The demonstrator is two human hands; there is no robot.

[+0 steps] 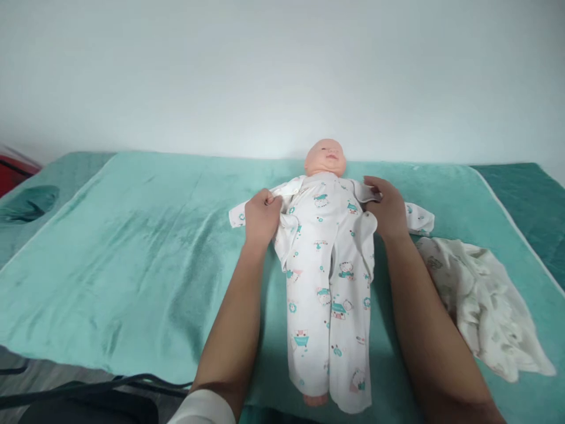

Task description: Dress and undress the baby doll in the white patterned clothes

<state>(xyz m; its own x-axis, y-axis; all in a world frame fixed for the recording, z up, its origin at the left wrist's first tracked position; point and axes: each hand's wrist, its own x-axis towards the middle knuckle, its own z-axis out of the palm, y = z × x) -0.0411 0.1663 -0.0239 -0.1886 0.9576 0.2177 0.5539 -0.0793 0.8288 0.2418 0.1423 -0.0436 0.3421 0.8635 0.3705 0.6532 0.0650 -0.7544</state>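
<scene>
- Doll point(325, 156) on its back on the green cover point(132, 253), head toward the wall point(212, 76), legs toward the person; likely laid so that its whole front is within reach of both hands.
- Printed white outfit point(318, 235) lies along the doll from neck to feet. Sleeves point(420, 218) stretch out to either side, apparently to keep them off the front.
- Left hand point(262, 219): thumb and fingers pinched together on the fabric below the shoulder, seemingly to lift that edge outward.
- Right hand point(388, 209): curled at the opposite edge, beside a side flap point(369, 228) with a snap showing. Fingertips partly hidden; cannot tell whether they are clamped on cloth or only resting there.
- Hands on opposite sides probably keep the front panel level and centred.
- Second garment point(488, 309) lies crumpled beside the right forearm, perhaps put there to be out of the way; whether anything is in its folds, cannot tell.
- Nearest thing to a container: the outfit. A foot point(315, 400) pokes from one leg hem; no doll hand shows at either cuff.
</scene>
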